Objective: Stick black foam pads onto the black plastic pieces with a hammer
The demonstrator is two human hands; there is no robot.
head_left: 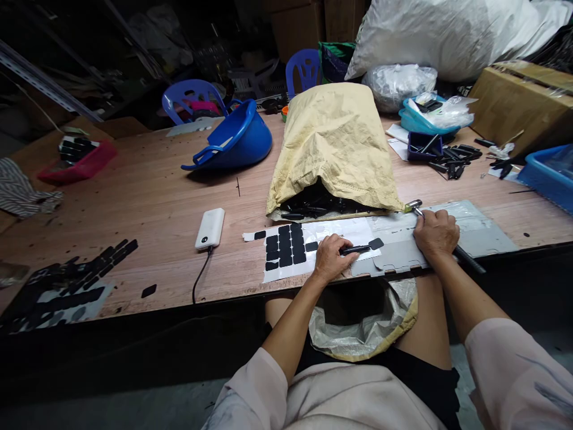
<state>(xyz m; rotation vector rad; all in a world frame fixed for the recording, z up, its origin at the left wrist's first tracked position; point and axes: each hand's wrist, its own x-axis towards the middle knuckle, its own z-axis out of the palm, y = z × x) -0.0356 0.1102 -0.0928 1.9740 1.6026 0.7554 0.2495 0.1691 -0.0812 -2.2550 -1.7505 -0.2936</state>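
My left hand (330, 258) is closed on a slim black handle-like piece (356, 249), held low over a white sheet (344, 230). A black rounded patch (376, 243) shows at the far end of that piece; I cannot tell whether they are joined. Rows of black rounded stickers (285, 246) lie on the sheet, left of this hand. My right hand (435, 236) is wrapped round a hammer (468, 260), its metal head pointing away from me and its dark handle toward the table edge. Under the hammer lies a grey board (474, 230).
A yellow sack (335, 131) full of black pieces lies ahead. An open lined sack (362, 343) sits between the knees. A white power bank (210, 228) with a cable and a tilted blue basin (237, 137) stand left. Black pieces (452, 158) and a cardboard box (528, 107) are at right.
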